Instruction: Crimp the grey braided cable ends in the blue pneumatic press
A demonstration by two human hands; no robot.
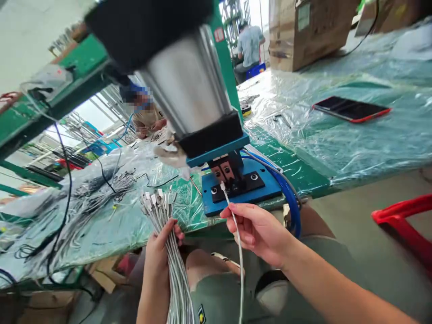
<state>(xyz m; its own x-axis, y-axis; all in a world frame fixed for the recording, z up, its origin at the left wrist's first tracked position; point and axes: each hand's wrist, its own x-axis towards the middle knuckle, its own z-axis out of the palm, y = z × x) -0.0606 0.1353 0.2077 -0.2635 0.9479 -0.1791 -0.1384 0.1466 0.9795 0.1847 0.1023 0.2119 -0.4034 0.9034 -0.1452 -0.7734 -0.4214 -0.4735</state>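
Observation:
My left hand is closed round a bundle of grey cables, whose white and metal connector ends fan out above the fist. Between thumb and fingers, my right hand pinches a single white cable a little below its end. That cable's small white connector is up at the jaws of a pneumatic press; I cannot tell whether it touches them. The press has a silver cylinder and stands on a blue base plate.
More grey cables lie on the plastic-covered bench at left. Blue air hoses loop off the press's right side. A phone and a cardboard box sit at right. A red frame stands beside the bench. Two people work further back.

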